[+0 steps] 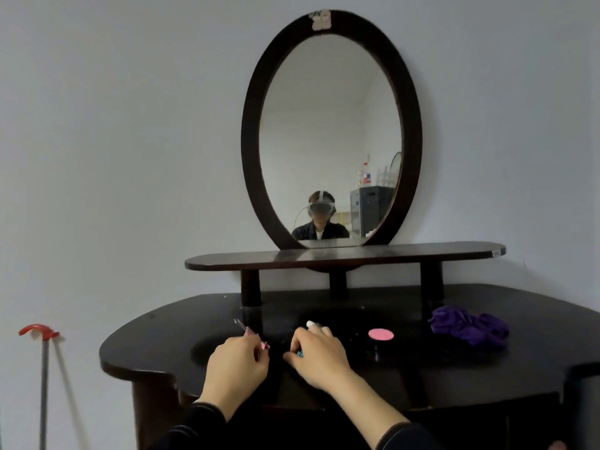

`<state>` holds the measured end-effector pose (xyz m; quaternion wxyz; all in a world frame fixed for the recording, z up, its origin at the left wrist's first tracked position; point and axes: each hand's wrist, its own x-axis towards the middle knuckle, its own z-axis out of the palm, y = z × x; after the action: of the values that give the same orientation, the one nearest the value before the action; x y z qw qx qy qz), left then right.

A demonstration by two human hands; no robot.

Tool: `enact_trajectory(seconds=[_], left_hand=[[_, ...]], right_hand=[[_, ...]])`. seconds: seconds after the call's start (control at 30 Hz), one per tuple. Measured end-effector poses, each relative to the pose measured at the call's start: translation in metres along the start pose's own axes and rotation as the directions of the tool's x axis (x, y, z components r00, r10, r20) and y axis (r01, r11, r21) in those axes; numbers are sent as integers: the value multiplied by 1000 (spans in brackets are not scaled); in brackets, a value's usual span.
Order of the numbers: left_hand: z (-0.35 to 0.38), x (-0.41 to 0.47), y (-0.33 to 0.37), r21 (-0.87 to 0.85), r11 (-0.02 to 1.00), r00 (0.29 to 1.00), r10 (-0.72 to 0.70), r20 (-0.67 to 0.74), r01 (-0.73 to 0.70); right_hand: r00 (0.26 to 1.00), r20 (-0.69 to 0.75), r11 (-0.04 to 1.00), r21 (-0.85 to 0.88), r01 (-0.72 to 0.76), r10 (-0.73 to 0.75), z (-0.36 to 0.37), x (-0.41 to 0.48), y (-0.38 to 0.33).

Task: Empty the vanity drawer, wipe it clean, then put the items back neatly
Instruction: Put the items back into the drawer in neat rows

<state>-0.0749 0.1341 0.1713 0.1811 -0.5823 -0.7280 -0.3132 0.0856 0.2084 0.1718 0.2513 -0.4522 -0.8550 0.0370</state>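
Pink tool in left hand

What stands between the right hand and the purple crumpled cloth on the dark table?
The round black compact with a pink top sits on the dark table between the right hand, which holds a small white-tipped item, and the purple crumpled cloth. Nothing else visible lies there.

You have a dark, glossy vanity top in front of you, with a curved front edge. A round black case topped with a pink disc sits on it right of centre. A bunched purple scrunchie lies well apart from it, farther right and nearer the back. Three short posts stand along the rear and carry a narrow raised shelf.
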Motion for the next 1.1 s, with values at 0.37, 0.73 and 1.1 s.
enact_trajectory(seconds=[0.37,0.73,1.1], left_hand=[[4,9,26,-14,1000,999,-21,43,22],[11,18,37,-273,951,989,-143,29,146],[30,54,87,-863,-152,674,-565,475,481]], right_hand=[[998,-64,993,-119,-17,9,-14,-14,21],[989,-113,993,81,-87,95,-24,-21,29],[992,58,675,729,-118,111,-28,-18,40]])
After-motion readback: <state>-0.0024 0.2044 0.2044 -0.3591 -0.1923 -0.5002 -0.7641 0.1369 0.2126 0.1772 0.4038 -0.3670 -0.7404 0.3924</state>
